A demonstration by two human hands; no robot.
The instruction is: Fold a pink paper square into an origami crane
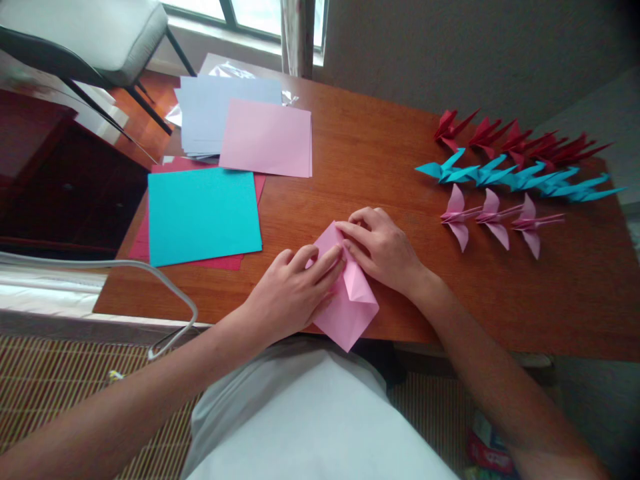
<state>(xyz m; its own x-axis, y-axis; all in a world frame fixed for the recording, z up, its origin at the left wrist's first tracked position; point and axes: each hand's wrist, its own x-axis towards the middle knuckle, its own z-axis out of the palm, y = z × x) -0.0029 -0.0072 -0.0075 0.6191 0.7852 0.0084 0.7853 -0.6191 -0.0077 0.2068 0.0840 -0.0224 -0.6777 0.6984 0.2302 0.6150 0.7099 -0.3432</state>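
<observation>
A partly folded pink origami paper [350, 319] lies at the table's front edge, one corner pointing toward my body and a raised flap along its right side. My left hand [295, 287] rests over its left half, fingers bent and fingertips pressing near the centre crease. From the right, my right hand [383, 247] grips the upper part, with thumb and index finger close together at the fold. The two hands' fingertips almost meet there. Some of the paper under my left hand is hidden.
At right stand rows of folded cranes: red [520, 141], blue [520, 177] and pink [493, 217]. To the left lie turquoise sheets [205, 217] over red ones, with pink sheets [267, 137] and pale blue-grey sheets [200, 113] behind. A white cable [173, 290] crosses the left front edge.
</observation>
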